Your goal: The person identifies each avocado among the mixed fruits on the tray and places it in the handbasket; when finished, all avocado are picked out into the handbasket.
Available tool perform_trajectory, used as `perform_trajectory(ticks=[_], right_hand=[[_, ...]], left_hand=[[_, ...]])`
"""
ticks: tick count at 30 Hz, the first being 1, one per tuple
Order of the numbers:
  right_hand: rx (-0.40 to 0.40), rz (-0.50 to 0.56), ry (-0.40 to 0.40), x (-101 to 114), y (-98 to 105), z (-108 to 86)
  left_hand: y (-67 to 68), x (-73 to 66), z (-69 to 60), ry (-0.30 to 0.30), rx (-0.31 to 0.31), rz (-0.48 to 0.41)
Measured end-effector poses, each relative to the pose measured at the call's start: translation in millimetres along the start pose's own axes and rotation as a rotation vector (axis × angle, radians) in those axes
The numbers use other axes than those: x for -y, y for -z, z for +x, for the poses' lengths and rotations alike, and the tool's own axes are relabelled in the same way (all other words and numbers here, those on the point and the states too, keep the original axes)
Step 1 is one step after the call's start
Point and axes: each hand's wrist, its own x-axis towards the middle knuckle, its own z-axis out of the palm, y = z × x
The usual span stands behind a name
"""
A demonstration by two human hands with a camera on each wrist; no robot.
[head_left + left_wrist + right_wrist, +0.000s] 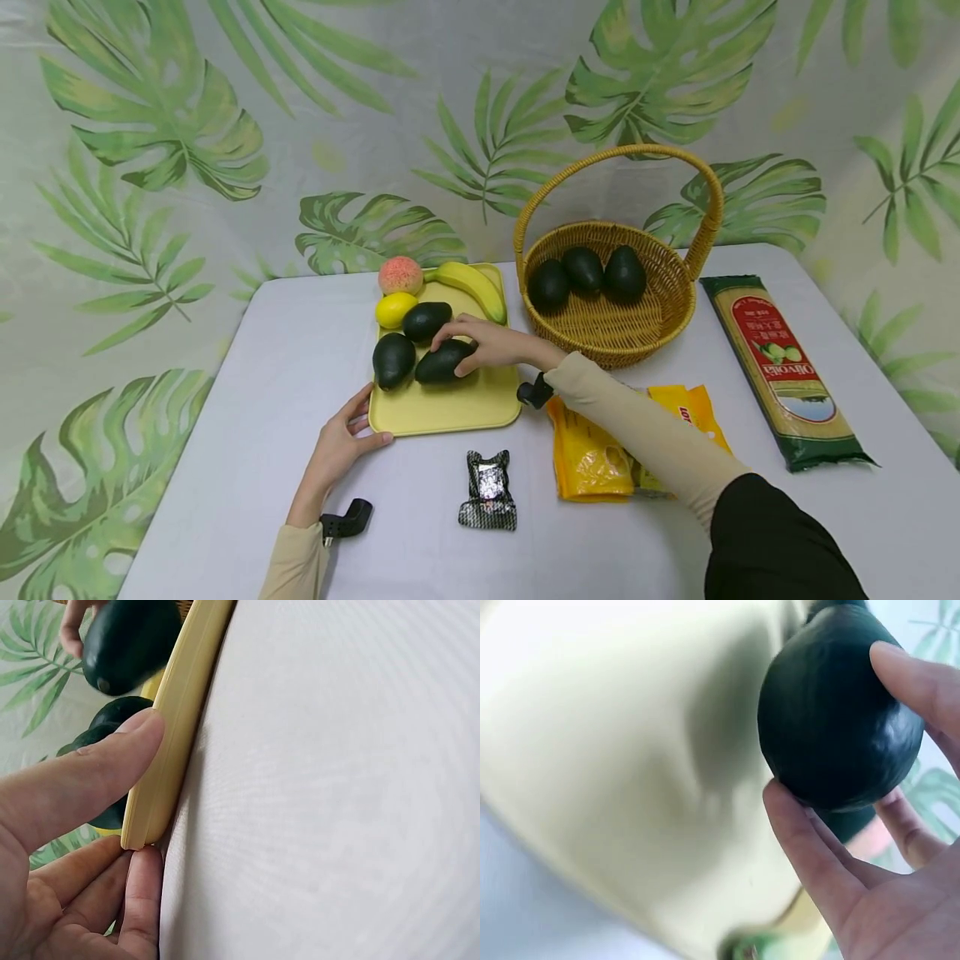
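Note:
My right hand (491, 343) grips a dark green avocado (832, 712) with thumb and fingers. This avocado is just above the yellow tray (442, 417), and its shadow falls on the tray in the right wrist view. My left hand (341, 442) holds the tray's near left corner, thumb and fingers on either side of the corner in the left wrist view. Two more avocados, one at the left (393, 361) and one farther back (427, 321), lie on the tray. Behind them are a lemon (395, 309), a peach (401, 275) and a banana (472, 287).
A wicker basket (607, 333) with a tall handle stands right of the tray, three avocados (585, 268) inside. Yellow packets (592, 458) lie under my right forearm. A small black-and-silver packet (488, 490) lies in front of the tray, a pasta bag (783, 371) far right.

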Motion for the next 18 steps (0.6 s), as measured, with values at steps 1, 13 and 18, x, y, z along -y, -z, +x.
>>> perform_trajectory(ticks=[1,13,18], right_hand=[[-0.003,0.014,0.002,0.0,3.8,-4.2],[-0.155,0.086,0.034,0.6,66.8,-76.2],[-0.256,0.077,-0.051,-12.4,95.2,-114.2]], left_hand=[[-0.2,0.1,0.3,0.001,-0.001,-0.003],[-0.9,1.4,1.5,-0.005,-0.011,0.015],[-0.5,1.9,1.4,-0.011,-0.011,0.018]])
